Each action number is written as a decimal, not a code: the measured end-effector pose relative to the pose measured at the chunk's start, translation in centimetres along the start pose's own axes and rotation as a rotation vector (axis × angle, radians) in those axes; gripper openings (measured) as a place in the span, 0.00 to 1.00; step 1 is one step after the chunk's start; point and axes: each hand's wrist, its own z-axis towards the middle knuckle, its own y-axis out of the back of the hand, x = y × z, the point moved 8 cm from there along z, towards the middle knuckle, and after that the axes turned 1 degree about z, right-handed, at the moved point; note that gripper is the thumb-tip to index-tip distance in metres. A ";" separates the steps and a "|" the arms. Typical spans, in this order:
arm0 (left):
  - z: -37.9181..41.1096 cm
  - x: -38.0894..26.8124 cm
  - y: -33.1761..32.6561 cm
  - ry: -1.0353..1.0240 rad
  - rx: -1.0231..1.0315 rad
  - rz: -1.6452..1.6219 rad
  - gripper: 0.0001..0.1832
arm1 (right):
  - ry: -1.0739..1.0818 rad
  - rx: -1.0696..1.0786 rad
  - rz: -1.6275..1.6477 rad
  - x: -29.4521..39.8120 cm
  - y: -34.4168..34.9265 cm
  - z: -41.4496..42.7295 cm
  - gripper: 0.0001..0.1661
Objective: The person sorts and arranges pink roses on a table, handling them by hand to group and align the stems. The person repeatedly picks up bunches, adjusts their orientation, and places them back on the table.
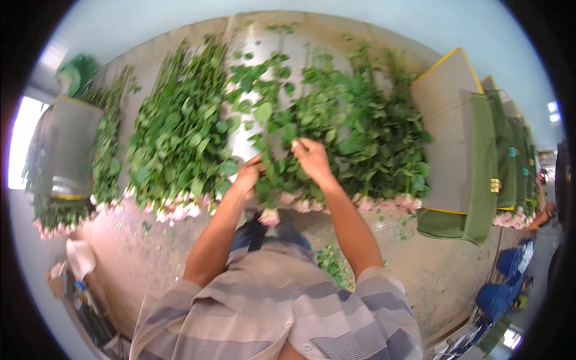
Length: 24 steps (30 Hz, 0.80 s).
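Observation:
A pink rose (270, 217) hangs bloom-down over the table's near edge, its leafy stem running up between my hands. My left hand (248, 177) is closed around that stem from the left, partly behind the leaves. On the right, my right hand (311, 158) has its fingers curled in beside the upper leaves. Whether a leaf or stem is pinched there cannot be made out. Thick rows of leafy roses (180, 130) lie left of my hands, blooms toward me. Another bed of roses (360, 126) spreads to the right.
A grey panel edged in yellow (450, 126), with green cloth (481, 166) hanging on it, borders the right side. Another grey panel (74, 144) stands left. Loose leaves (335, 265) litter the floor. Blue chairs (495, 299) are at lower right. Part of another person's arm (543, 216) shows far right.

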 end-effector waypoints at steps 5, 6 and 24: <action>-0.4 1.5 -2.9 -0.024 0.114 0.003 0.15 | -0.225 -0.002 0.345 -1.7 -4.5 1.6 0.17; -0.5 1.3 -2.3 -0.060 -0.032 0.243 0.15 | -0.214 0.044 0.352 -1.3 -4.9 1.6 0.17; -9.4 1.4 10.0 -0.005 -0.223 0.382 0.20 | -0.059 -0.676 -0.966 -2.9 37.3 0.3 0.17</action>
